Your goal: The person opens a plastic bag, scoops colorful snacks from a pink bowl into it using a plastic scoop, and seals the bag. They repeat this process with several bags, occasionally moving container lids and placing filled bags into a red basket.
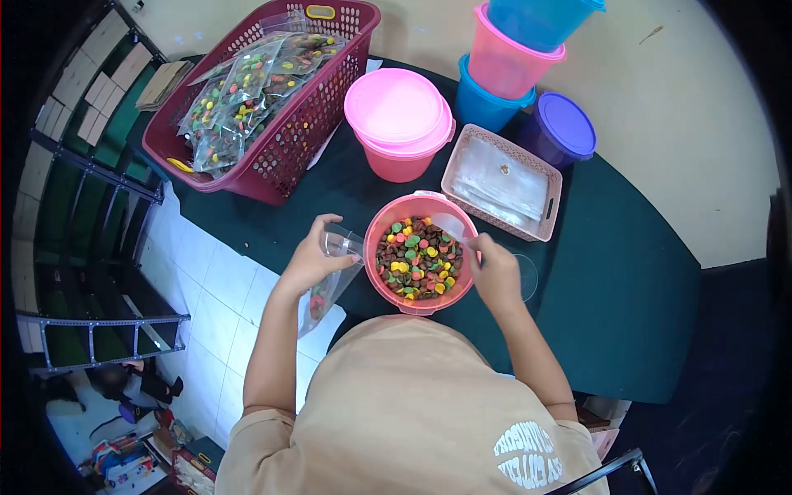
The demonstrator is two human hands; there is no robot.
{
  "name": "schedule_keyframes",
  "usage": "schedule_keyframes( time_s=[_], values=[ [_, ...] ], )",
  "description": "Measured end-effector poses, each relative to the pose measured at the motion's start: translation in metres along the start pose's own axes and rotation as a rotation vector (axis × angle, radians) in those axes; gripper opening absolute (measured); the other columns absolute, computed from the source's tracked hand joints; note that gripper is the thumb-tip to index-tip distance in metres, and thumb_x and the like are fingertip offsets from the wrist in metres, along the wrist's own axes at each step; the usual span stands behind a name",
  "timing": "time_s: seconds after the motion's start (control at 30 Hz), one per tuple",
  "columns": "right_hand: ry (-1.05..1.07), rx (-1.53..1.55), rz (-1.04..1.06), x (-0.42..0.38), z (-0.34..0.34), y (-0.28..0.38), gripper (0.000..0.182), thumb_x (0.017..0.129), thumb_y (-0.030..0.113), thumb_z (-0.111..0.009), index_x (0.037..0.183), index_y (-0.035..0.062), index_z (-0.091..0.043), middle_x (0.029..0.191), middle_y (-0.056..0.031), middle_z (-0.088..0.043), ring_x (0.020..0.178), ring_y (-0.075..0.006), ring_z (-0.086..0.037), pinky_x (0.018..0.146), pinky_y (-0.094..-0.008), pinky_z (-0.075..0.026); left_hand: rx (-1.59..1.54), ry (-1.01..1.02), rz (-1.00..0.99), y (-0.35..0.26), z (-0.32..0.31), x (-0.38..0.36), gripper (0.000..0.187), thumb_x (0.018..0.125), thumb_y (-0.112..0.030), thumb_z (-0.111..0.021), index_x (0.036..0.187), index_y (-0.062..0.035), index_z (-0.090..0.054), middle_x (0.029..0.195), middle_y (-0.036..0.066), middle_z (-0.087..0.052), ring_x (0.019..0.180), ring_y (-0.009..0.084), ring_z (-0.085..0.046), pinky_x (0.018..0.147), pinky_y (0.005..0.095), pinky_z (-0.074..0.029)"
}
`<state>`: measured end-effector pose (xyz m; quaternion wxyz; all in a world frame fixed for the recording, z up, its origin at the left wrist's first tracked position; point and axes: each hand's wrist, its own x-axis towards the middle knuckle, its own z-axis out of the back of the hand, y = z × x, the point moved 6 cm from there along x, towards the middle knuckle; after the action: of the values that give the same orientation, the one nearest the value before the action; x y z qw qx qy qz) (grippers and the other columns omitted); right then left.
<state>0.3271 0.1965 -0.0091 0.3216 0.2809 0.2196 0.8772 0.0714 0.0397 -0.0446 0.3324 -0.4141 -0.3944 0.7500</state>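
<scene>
A round pink tub [379, 285] full of brown, green, yellow and red pieces [417, 257] stands on the dark green tabletop in front of my body. Left of it, my left hand [318, 262] grips a clear plastic bag [328, 289] with its mouth held apart; a few coloured pieces lie low in the bag. My right hand [492, 268] is closed on a translucent scoop [450, 224] at the tub's upper right edge, the scoop's end over the pieces. A clear round rim [530, 278] shows just right of that hand.
A maroon basket [285, 157] holds filled bags [247, 99] at the back left. Behind the tub stand a lidded pink container [396, 115], a pink tray of flat clear bags [555, 206], a purple-lidded container [565, 128] and stacked blue and pink tubs [511, 62]. Metal shelving [91, 342] stands left.
</scene>
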Motion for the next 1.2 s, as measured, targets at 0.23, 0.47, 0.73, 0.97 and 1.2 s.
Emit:
schedule_keyframes(
  time_s=[0.23, 0.47, 0.73, 0.97, 1.2],
  values=[
    [0.335, 0.017, -0.106, -0.002, -0.055, -0.013, 0.013, 0.081, 0.003, -0.061, 0.089, 0.0028, -0.051, 0.076, -0.0185, -0.061, 0.073, -0.0378, -0.062, 0.062, -0.0435, -0.049, -0.412, 0.133, 0.057, 0.023, -0.032, 0.011, 0.075, 0.073, -0.013, -0.079, 0.134, -0.0112, -0.035, 0.108, 0.012, -0.060, 0.102, 0.0199, -0.058, 0.091, 0.0366, -0.046],
    [0.461, 0.183, -0.009, -0.012, -0.053, -0.001, 0.015, 0.082, 0.003, -0.060, 0.094, 0.0011, -0.050, 0.085, -0.0233, -0.062, 0.082, -0.0407, -0.062, 0.069, -0.0477, -0.049, -0.688, 0.150, 0.045, 0.029, -0.046, 0.011, 0.071, 0.075, -0.010, -0.075, 0.133, -0.0120, -0.034, 0.107, 0.011, -0.058, 0.098, 0.0188, -0.057, 0.091, 0.0364, -0.045],
    [0.458, 0.363, -0.252, -0.037, -0.027, -0.011, 0.016, 0.083, 0.000, -0.064, 0.091, -0.0012, -0.050, 0.088, -0.0144, -0.067, 0.089, -0.0259, -0.068, 0.075, -0.0345, -0.054, -0.761, 0.294, -0.020, -0.009, -0.052, 0.011, 0.073, 0.071, -0.012, -0.074, 0.131, -0.0156, -0.033, 0.112, 0.007, -0.054, 0.104, 0.0201, -0.055, 0.094, 0.0374, -0.044],
    [0.426, 0.453, -0.367, -0.054, -0.020, 0.006, 0.018, 0.083, 0.003, -0.067, 0.089, 0.0000, -0.050, 0.084, -0.0135, -0.066, 0.082, -0.0210, -0.069, 0.073, -0.0321, -0.054, -0.782, 0.350, -0.020, -0.029, -0.062, 0.011, 0.074, 0.070, -0.014, -0.074, 0.132, -0.0163, -0.032, 0.112, 0.008, -0.054, 0.106, 0.0203, -0.054, 0.094, 0.0374, -0.044],
    [0.450, 0.592, -0.472, -0.065, -0.020, 0.003, 0.017, 0.086, 0.002, -0.064, 0.091, 0.0001, -0.048, 0.088, -0.0149, -0.066, 0.087, -0.0215, -0.070, 0.075, -0.0315, -0.055, -0.786, 0.383, -0.032, -0.033, -0.064, 0.015, 0.076, 0.069, -0.017, -0.075, 0.132, -0.0172, -0.032, 0.117, 0.009, -0.050, 0.109, 0.0205, -0.051, 0.096, 0.0374, -0.043]
  ],
)
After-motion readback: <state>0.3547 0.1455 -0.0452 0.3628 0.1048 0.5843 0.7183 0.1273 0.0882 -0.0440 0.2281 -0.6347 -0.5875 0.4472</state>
